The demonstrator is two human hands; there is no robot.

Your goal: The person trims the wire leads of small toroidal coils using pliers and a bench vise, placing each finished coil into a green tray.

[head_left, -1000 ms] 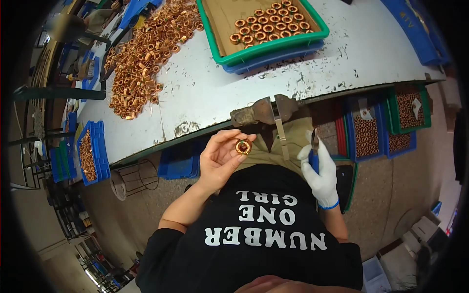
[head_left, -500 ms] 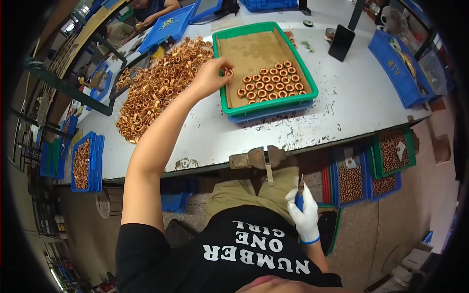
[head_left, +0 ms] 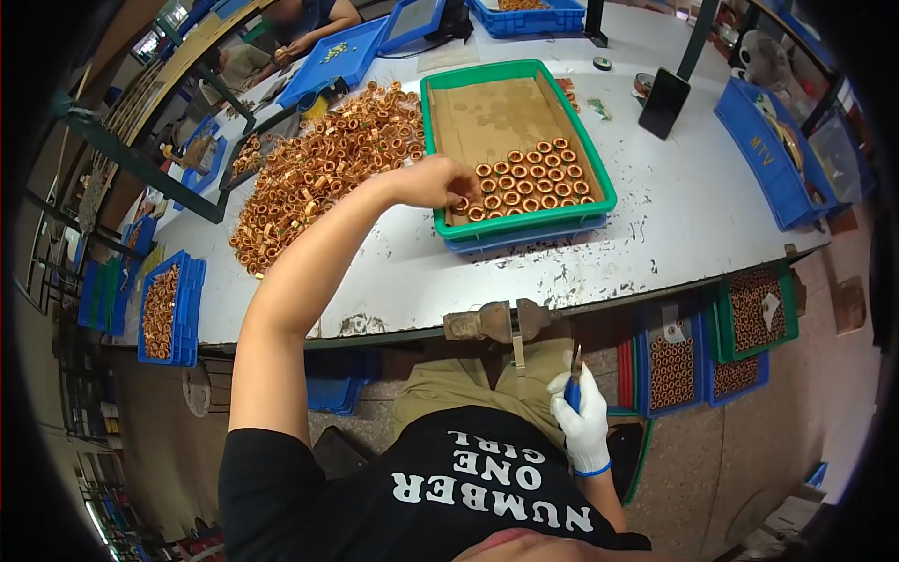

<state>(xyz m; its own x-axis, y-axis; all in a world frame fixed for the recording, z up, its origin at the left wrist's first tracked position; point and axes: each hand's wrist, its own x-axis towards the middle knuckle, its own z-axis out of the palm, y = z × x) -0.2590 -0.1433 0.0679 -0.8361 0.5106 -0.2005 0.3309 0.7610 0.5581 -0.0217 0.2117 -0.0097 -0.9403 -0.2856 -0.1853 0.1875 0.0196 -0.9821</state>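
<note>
My bare left hand (head_left: pixel 438 182) is over the near left corner of the green tray (head_left: pixel 611 192), its fingers closed around a copper-wound ring coil (head_left: pixel 461 204), which they partly hide. Rows of similar coils (head_left: pixel 531 185) lie flat on the brown cardboard lining (head_left: pixel 496 108), beside my fingertips. Under my left forearm and to its left spreads a big heap of loose copper coils (head_left: pixel 318 159). Low by my lap, my right hand (head_left: pixel 584 421), in a white glove, grips pliers (head_left: pixel 573 386) with blue handles, tips pointing up.
A vise (head_left: pixel 501 321) is fixed to the table's front edge. On the right stand a black phone (head_left: pixel 665 103) and a blue bin (head_left: pixel 763 155). Crates of coils (head_left: pixel 671 365) sit below at right, another blue crate (head_left: pixel 173 309) at left. A person (head_left: pixel 314 23) works at the far left.
My left hand has moved right and nearer, from the tray's left rim to the near end of the coil rows, with a coil in its fingers. My right hand stays low with the pliers.
</note>
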